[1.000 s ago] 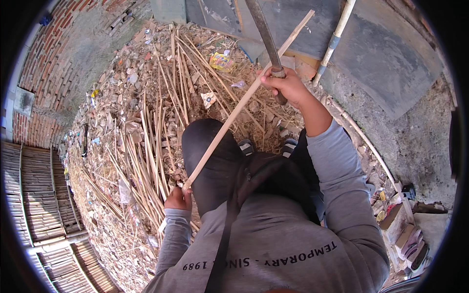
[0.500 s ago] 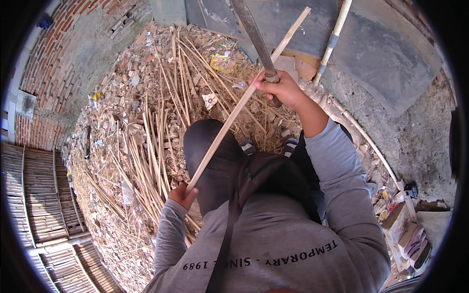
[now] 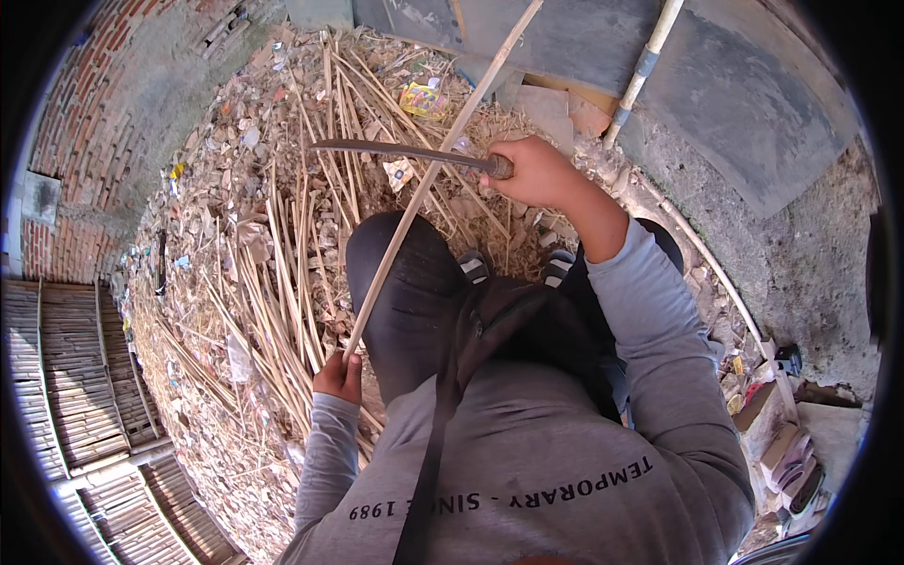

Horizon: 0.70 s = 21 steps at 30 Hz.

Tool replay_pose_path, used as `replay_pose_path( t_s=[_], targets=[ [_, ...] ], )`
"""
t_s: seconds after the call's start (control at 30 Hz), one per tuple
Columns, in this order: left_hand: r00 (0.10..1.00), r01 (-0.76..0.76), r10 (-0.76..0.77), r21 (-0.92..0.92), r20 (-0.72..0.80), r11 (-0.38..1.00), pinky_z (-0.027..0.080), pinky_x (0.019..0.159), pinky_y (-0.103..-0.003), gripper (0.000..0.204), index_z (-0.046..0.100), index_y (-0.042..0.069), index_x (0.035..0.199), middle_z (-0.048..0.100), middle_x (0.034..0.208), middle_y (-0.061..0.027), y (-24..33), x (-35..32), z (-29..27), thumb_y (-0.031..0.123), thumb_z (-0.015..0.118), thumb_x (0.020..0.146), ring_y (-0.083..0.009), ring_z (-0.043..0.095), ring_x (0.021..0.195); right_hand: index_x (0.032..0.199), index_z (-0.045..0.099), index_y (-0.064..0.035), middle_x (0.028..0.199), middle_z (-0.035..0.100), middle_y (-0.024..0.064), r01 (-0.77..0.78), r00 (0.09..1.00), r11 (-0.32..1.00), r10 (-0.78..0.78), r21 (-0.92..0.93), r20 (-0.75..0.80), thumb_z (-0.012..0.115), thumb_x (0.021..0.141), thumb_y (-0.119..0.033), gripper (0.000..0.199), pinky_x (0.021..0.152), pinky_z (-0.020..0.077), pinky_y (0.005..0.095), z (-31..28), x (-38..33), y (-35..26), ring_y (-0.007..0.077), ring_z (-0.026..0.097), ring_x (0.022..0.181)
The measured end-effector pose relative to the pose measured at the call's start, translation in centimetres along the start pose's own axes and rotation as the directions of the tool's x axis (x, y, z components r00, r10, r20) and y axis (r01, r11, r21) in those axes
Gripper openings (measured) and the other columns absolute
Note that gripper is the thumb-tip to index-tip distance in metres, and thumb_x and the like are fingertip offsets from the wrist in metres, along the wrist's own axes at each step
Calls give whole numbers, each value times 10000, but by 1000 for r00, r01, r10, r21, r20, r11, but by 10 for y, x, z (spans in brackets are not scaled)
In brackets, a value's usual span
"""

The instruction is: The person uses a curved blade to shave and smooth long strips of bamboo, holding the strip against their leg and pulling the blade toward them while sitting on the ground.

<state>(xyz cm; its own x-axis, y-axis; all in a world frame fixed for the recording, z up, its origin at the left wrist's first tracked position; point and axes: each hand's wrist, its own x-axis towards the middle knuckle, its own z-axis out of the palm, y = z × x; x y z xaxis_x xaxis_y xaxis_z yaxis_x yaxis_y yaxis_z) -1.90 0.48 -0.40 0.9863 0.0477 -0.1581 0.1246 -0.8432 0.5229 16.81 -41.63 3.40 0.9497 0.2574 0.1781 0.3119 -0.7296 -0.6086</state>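
Observation:
My left hand (image 3: 339, 377) grips the near end of a long, pale bamboo strip (image 3: 407, 218). The strip slants up and away to the right, passing over my left knee. My right hand (image 3: 533, 170) is closed round the handle of a machete (image 3: 395, 147). Its dark blade points left and crosses the strip above my knees; whether the two touch I cannot tell. The fingers of my right hand are off the strip.
Many cut bamboo strips (image 3: 292, 273) lie on the littered ground to my left. Dark grey sheets (image 3: 753, 113) and a pale pole (image 3: 644, 75) stand ahead right. A brick wall (image 3: 104, 113) rises far left, with bamboo slat panels (image 3: 85, 377) nearer. My feet are below my knees.
The machete has swung from pointing away to pointing left across the strip. My right hand has let go of the strip, and the strip's far end has shifted left.

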Motion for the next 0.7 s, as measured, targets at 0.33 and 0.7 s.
replay_pose_path(
  t_s=[0.33,0.7],
  targets=[
    [996,-18,17,-8,-85,1000,443,577,-411,516,597,20,783,569,624,-147,-7,8,9,404,339,1011,-316,576,586,932,656,-98,778,648,161,40,981,985,-7,-166,194,714,771,-328,287,676,491,461,14,-4,-15,360,634,784],
    [973,-117,169,296,-157,948,435,554,-510,390,560,39,809,583,679,-216,-6,8,11,325,369,994,-444,562,629,992,664,-92,838,661,166,-76,975,955,132,-287,178,705,759,-277,300,726,504,452,11,-2,-18,368,635,830]
  ],
)
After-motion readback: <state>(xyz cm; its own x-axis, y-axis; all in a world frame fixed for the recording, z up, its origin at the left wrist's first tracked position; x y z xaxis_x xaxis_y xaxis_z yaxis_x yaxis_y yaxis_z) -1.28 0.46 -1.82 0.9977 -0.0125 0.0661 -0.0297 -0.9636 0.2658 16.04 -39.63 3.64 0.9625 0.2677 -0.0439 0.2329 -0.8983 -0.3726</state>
